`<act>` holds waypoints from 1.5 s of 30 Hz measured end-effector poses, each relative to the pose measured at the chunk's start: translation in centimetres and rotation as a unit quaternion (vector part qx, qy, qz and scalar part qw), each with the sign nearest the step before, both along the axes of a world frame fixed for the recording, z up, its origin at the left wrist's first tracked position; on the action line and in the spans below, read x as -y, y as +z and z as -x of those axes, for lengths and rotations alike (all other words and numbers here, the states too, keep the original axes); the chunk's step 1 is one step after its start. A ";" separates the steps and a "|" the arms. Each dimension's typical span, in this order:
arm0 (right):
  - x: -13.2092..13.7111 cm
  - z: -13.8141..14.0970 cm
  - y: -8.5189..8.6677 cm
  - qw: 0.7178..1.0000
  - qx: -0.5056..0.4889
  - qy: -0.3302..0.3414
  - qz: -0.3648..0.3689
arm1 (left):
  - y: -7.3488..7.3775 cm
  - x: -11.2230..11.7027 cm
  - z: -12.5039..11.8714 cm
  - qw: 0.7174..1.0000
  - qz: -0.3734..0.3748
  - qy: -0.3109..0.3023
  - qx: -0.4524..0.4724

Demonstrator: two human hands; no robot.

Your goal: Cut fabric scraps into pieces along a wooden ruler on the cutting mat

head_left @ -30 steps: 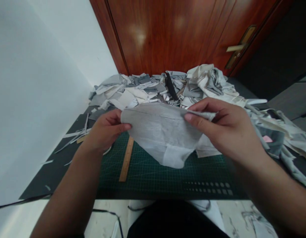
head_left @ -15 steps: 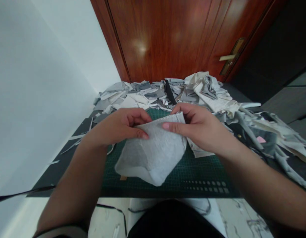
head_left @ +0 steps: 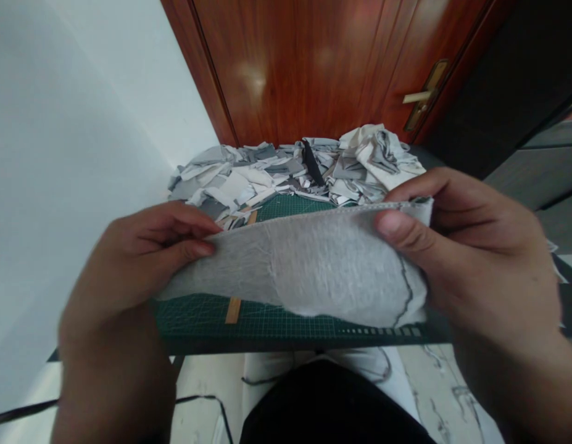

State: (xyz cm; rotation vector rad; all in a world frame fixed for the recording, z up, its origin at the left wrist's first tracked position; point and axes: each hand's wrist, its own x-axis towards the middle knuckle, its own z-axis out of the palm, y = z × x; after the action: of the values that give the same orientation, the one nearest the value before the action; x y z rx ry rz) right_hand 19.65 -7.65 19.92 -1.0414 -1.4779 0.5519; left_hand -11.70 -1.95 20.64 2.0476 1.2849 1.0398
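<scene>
A light grey piece of fabric is stretched between my two hands, raised close to the camera above the table. Its upper edge carries a line of stitching, and a dark stitched line curves down near its right end. My left hand pinches the upper left part between thumb and fingers. At the upper right corner, my right hand grips the fabric, thumb in front and fingers behind. Frayed threads show left of the fabric's middle.
Below the fabric lies a green cutting mat with a wooden strip on it. Heaped fabric scraps line the table's back, before a brown door. A white wall stands on the left.
Both hands have come up closer to the camera with the fabric and moved apart. The fabric's upper edge is now drawn out wide; before, it hung down loosely.
</scene>
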 end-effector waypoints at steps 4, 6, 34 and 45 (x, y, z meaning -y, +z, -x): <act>-2.8 -0.1 -3.2 0.996 -0.058 0.014 0.066 | 0.4 -2.3 0.9 0.995 0.071 -0.060 -0.027; -5.4 -0.4 -6.7 0.993 -0.040 0.011 0.109 | -1.7 -5.4 0.7 0.985 0.127 -0.100 -0.061; -5.6 -15.1 -18.8 0.816 0.550 0.033 0.171 | -19.3 -3.1 -12.7 0.897 -0.010 -0.134 -0.421; -6.7 -16.2 -11.8 0.868 0.378 -0.285 0.153 | -19.8 -2.8 -16.6 0.904 0.009 -0.133 -0.406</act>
State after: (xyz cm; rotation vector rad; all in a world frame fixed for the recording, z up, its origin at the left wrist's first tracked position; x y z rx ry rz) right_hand 35.80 -0.94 8.14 -2.0151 -1.6390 -0.0892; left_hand 4.86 0.84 0.89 2.6602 1.2833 0.0049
